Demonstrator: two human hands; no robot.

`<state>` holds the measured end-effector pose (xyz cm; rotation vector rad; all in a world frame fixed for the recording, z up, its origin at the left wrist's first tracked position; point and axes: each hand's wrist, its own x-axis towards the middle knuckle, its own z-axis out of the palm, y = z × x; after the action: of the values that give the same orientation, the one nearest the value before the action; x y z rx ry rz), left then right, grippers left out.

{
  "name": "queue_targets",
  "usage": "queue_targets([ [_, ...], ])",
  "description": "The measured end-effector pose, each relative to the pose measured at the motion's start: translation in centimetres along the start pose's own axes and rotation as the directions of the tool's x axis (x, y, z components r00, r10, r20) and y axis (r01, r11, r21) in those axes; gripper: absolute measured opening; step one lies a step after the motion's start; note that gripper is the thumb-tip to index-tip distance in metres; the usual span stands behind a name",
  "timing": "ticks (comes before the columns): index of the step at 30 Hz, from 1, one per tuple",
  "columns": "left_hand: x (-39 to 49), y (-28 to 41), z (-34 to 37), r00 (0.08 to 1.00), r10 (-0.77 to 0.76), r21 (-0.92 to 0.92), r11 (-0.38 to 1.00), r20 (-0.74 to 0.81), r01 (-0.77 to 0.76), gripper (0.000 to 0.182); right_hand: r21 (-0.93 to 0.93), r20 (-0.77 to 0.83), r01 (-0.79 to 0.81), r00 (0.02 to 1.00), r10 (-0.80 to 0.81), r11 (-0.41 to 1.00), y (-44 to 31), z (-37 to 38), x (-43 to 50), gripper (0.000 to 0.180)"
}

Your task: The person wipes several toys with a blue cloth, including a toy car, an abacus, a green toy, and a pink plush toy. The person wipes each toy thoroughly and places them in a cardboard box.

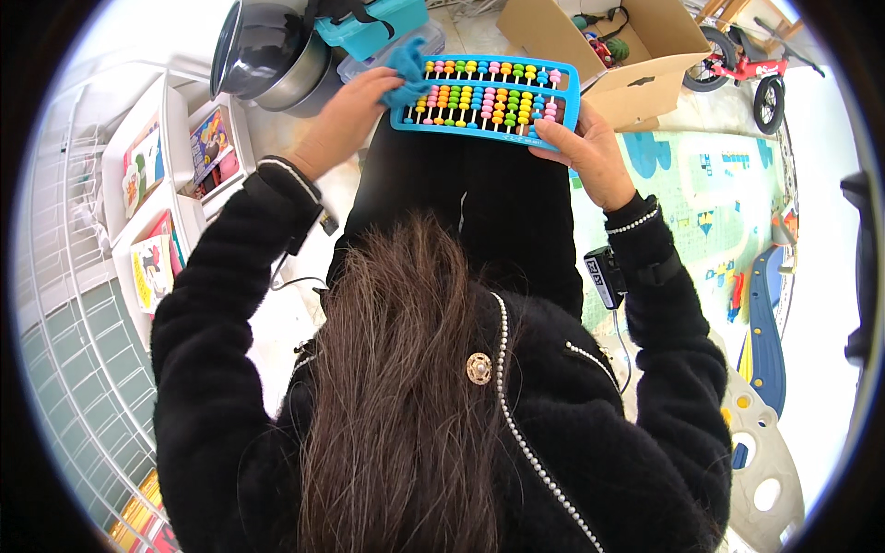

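A blue plastic abacus (484, 131) with rows of colourful beads lies across the top middle of the view, over my black-trousered legs. My right hand (588, 148) grips its right end, thumb on the front of the frame near the lower right corner. At the other end, my left hand (356, 114) has a crumpled blue cloth (408, 69) in its fingers, and the cloth touches the abacus's left edge. Part of the left fingers is hidden by the cloth.
An open cardboard box (622, 97) with toys stands beyond my right hand. A red balance bike (753, 69) is farther right, above a patterned play mat (677, 186). At upper left are a metal pot (297, 83) and a teal storage box (373, 27); white book bins (176, 138) stand left.
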<state>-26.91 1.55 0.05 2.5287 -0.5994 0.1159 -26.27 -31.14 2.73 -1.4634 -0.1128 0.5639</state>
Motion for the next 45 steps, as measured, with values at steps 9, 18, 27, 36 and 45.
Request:
queue_targets([
  [9, 5.7, 9.8, 0.4, 0.941, 0.276, -0.423, 0.842, -0.195, -0.334, 0.046, 0.002, -0.029, 0.016, 0.999, -0.016, 1.000, 1.0, -0.7, 0.0, 0.045],
  [18, 2.8, 5.8, 3.0, 0.899, 0.437, -0.228, 0.878, 0.018, -0.422, 0.056, -0.038, -0.013, 0.039, 0.999, -0.040, 0.999, 1.5, -1.0, -0.2, 0.048],
  [27, 0.2, -0.2, -2.5, 0.963, -0.110, -0.183, 0.981, -0.248, 0.065, 0.045, -0.002, -0.052, -0.032, 0.998, 0.032, 0.999, -0.1, 0.5, -0.1, 0.048],
  [36, 6.3, 10.8, 2.8, 0.873, 0.487, -0.223, 0.850, -0.015, -0.477, 0.048, -0.269, -0.039, 0.149, 0.985, -0.165, 0.952, 1.1, -0.4, 0.2, 0.051],
  [45, -0.2, -4.2, 0.6, 0.990, 0.057, 0.071, 0.996, -0.132, -0.048, 0.047, 0.034, -0.078, -0.058, 0.995, 0.061, 0.998, 0.0, 0.4, 0.0, 0.049],
])
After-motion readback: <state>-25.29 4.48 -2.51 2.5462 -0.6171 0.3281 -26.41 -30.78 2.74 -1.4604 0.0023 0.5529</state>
